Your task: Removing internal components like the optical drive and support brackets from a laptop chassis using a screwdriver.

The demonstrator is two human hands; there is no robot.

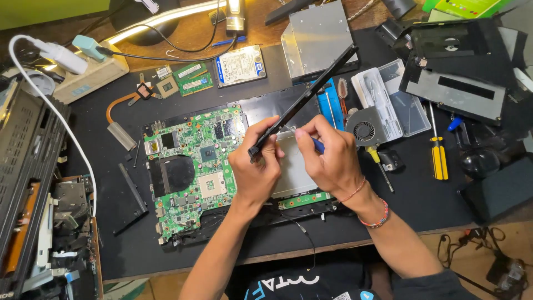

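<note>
My left hand [256, 166] grips the near end of a long black plastic strip [311, 91] that slants up to the right over the work mat. My right hand [332, 158] holds a small blue-handled screwdriver [317, 145], its tip touching the strip close to my left thumb. Under both hands lies an opened laptop base [294, 166] with a silver metal plate. A green motherboard [191, 166] sits in it to the left of my left hand.
A hard drive [240, 65], memory sticks [192, 79] and a copper heat pipe [119, 119] lie at the back left. A cooling fan [366, 129], clear bit case [388, 97] and yellow screwdriver [439, 155] sit right. Black laptop panels [461, 61] fill the far right; a power strip [89, 75] far left.
</note>
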